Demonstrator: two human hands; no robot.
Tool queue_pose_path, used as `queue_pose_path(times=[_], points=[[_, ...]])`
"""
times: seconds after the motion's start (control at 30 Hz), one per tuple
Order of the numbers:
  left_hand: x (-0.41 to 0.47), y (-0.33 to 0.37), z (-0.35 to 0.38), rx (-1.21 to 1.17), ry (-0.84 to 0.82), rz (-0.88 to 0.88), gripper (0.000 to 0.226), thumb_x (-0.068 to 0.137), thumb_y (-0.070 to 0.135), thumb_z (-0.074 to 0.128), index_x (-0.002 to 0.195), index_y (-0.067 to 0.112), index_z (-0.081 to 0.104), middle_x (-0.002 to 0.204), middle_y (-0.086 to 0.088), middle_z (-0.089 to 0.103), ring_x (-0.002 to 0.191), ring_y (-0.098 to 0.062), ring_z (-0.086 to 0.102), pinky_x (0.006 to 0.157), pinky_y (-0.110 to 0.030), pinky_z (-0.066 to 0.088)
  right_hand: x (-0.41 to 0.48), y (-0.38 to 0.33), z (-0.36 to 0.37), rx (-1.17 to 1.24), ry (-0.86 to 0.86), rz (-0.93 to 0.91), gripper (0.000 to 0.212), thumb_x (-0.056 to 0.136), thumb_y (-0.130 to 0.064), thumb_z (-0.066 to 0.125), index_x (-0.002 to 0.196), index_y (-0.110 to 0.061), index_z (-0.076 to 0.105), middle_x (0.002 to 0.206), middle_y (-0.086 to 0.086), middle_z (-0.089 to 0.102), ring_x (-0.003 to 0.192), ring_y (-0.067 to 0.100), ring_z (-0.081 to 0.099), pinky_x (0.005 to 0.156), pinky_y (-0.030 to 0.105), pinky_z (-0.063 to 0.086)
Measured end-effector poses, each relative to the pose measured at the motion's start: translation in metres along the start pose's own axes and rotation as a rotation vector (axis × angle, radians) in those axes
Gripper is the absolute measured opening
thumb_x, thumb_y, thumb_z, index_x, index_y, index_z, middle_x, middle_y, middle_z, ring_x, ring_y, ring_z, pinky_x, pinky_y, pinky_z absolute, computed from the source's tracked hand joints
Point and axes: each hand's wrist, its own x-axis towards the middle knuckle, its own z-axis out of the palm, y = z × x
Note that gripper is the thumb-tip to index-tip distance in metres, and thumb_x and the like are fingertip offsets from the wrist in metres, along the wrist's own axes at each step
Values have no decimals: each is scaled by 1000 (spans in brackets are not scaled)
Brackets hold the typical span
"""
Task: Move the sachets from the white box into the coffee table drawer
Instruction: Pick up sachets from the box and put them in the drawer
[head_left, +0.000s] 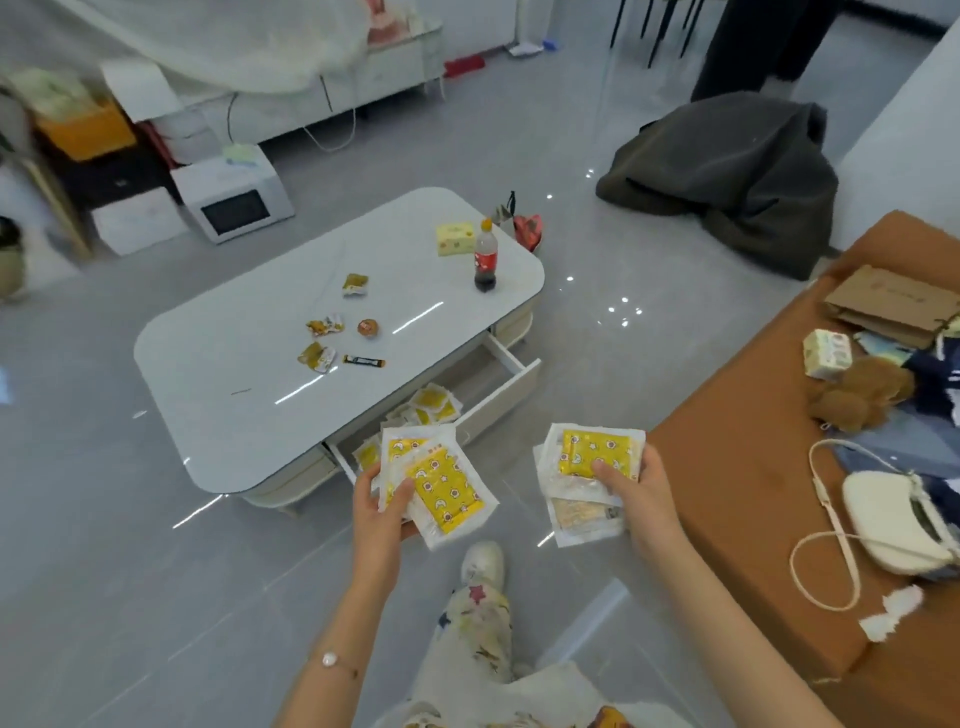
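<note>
Sachets (441, 488), yellow w/ clear edges, are in both hands. L hand (382, 512) grips a fanned bunch of them, thumb on top and fingers under, just in front of the open drawer (511, 384). R hand (636, 493) grips a thicker stack (592, 457), thumb pressed on the top sachet, fingers curled behind; some lower ones in this stack look pale, not yellow. The two hands are apart, w/ grey floor between them.

Drawer is pulled out from the coffee table (249, 374) toward the person. More sachets lie inside at its L end, near the L hand; the R end shows bare bottom.

On the table top a cola bottle (484, 257) stands upright near the far R corner, w/ a yellow box (455, 239) just beside it. Some snack wrappers (324, 327) and a dark stick pack (364, 360) lie around the middle.

At R is an orange sofa (727, 467) w/ a white handbag (888, 525) and a paper bag (888, 306) on it. On the floor, a microwave (234, 200) is beyond the table at L, and a dark blanket (727, 171) at far R. Below the hands a white shoe (483, 561) is visible.
</note>
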Motion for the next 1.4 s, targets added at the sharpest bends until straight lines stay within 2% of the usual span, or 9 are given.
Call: queue_pose_path(times=[0.2,0.4,0.53,0.7,0.93,1.13,1.23,1.3,1.4], points=[[66,14,14,-71,92,-7,43,93,13,60,131,21,42,121,-7,60,95,-28,68,67,-41,60,87,-43,39,-57,-73,-14,38,83,-5,70,115,-14,52,111,15,66,98,32,67,85,49,54],[139,32,24,-127,157,-18,35,94,11,57,123,23,42,112,-2,62,89,-22,68,58,-32,58,160,-77,83,-78,-136,13,33,85,-1,66,106,-21,52,102,8,67,88,25,67,71,38,58],[186,26,20,-153,214,-79,33,95,10,55,124,19,41,112,-4,61,87,-21,67,56,-30,57,210,-79,116,-133,-162,75,34,84,-2,67,107,-21,52,105,10,67,91,29,67,78,43,55],[237,-9,9,-143,310,-239,29,97,12,51,123,20,40,120,-13,60,92,-25,66,65,-34,57,274,-54,169,-236,-226,228,35,84,-2,67,108,-21,50,109,12,66,93,28,66,84,48,54],[352,-117,-5,-171,448,-437,25,99,13,48,122,19,39,127,-16,56,106,-31,61,78,-40,55,413,78,256,-423,-328,422,48,83,-3,69,124,-17,49,113,9,66,105,30,64,96,51,49],[479,-248,-20,-108,483,-513,32,99,9,45,130,12,36,123,-12,54,97,-24,60,65,-34,54,544,242,307,-508,-362,539,36,84,1,66,109,-21,51,111,8,65,100,28,65,85,46,54],[524,-298,-32,-80,492,-525,33,100,7,41,132,13,36,118,-8,57,97,-28,62,71,-46,56,593,304,321,-539,-339,538,35,84,-2,68,113,-16,55,104,4,66,102,26,64,89,43,53],[546,-324,-41,-56,508,-524,39,101,9,42,138,14,34,126,-11,56,108,-32,60,86,-51,53,612,336,327,-528,-322,523,40,83,-4,69,118,-13,54,99,1,66,94,22,64,78,33,55],[561,-348,-49,28,529,-517,40,101,12,42,140,17,36,120,-5,57,105,-25,59,84,-42,52,622,364,333,-579,-330,454,44,83,1,67,121,-14,50,99,1,63,81,10,61,64,21,48]])
